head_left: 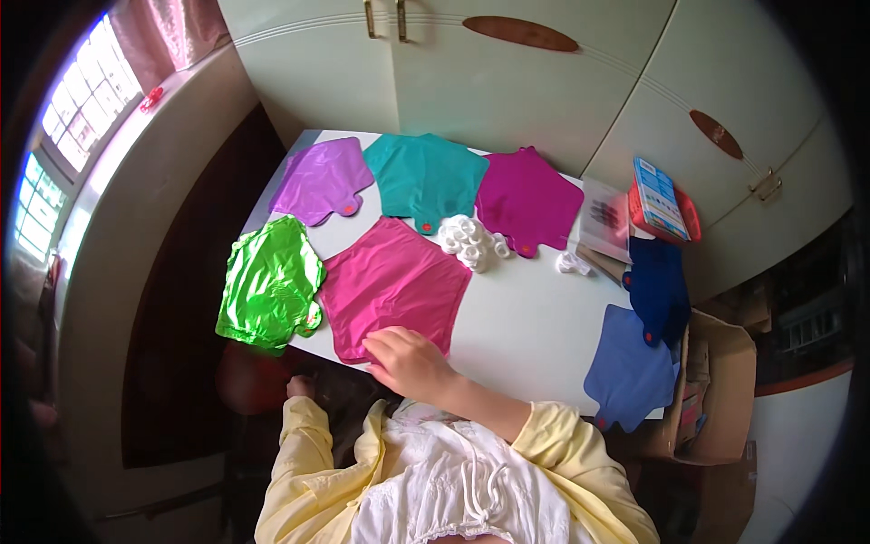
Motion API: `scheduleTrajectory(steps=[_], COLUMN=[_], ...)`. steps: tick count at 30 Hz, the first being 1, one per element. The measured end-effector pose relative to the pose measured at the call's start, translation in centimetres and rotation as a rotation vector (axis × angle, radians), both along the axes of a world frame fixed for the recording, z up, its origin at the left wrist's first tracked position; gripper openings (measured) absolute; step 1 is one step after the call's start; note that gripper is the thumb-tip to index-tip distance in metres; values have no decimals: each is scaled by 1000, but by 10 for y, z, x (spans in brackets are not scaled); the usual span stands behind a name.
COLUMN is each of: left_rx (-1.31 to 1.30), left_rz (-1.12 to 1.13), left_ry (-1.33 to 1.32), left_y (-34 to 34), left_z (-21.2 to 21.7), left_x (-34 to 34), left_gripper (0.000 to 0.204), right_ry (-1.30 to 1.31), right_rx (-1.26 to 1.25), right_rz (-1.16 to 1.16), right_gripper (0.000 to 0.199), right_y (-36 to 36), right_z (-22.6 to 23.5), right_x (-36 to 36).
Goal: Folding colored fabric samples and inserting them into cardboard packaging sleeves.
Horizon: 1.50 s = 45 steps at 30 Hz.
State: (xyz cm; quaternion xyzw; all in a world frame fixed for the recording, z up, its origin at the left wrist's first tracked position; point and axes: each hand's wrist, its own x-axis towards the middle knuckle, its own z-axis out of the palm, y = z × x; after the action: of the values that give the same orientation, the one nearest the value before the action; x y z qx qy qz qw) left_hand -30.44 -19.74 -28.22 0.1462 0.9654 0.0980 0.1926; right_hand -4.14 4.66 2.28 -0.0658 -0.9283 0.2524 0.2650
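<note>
A pink flat piece that looks like a deflated foil balloon (pixel 394 286) lies at the table's near edge. My right hand (pixel 406 363) is on its near corner, fingers bent and closed on the edge. Below the table edge, my left hand (pixel 301 387) hangs apart from the balloons; its fingers are too dark and small to make out. Left of the pink one, a shiny green balloon (pixel 270 286) overhangs the edge. Behind lie a purple balloon (pixel 319 181), a teal balloon (pixel 426 179) and a magenta balloon (pixel 528 201). A pile of white rings (pixel 465 240) touches the pink balloon's far side.
At the right lie a blue balloon (pixel 632 367) and a dark blue balloon (pixel 660 290). A red basket (pixel 691 218) with a blue printed packet (pixel 660 199) stands behind, beside a clear box (pixel 605 218). An open cardboard box (pixel 725 390) adjoins the table. Cabinets (pixel 526 100) close off the back.
</note>
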Motion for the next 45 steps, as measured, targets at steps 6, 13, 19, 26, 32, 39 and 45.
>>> scheduleTrajectory(steps=[6, 13, 19, 26, 32, 39, 45], left_rx=[20, 126, 106, 1197, 614, 446, 411], left_rz=[-95, 171, 289, 117, -958, -1037, -1067], left_ry=[34, 93, -46, 785, 504, 439, 446], left_y=[-13, -22, 4, 56, 127, 145, 145], left_z=[-26, -23, 49, 225, 306, 295, 300], left_x=[-44, -39, -19, 51, 91, 96, 97], left_gripper=[27, 38, 41, 10, 25, 44, 45], right_ry=[6, -127, -15, 43, 65, 288, 615], right_rx=[305, 41, -645, -1158, -1386, -1643, -1712], right_rz=[-37, -16, -188, -117, 38, 88, 81], right_gripper=[26, 6, 18, 17, 3, 10, 26], right_y=[-17, -11, 11, 24, 24, 44, 88], right_z=[-32, -42, -48, -69, -59, -35, 48], right_x=[-43, -44, -45, -50, -47, -23, 28])
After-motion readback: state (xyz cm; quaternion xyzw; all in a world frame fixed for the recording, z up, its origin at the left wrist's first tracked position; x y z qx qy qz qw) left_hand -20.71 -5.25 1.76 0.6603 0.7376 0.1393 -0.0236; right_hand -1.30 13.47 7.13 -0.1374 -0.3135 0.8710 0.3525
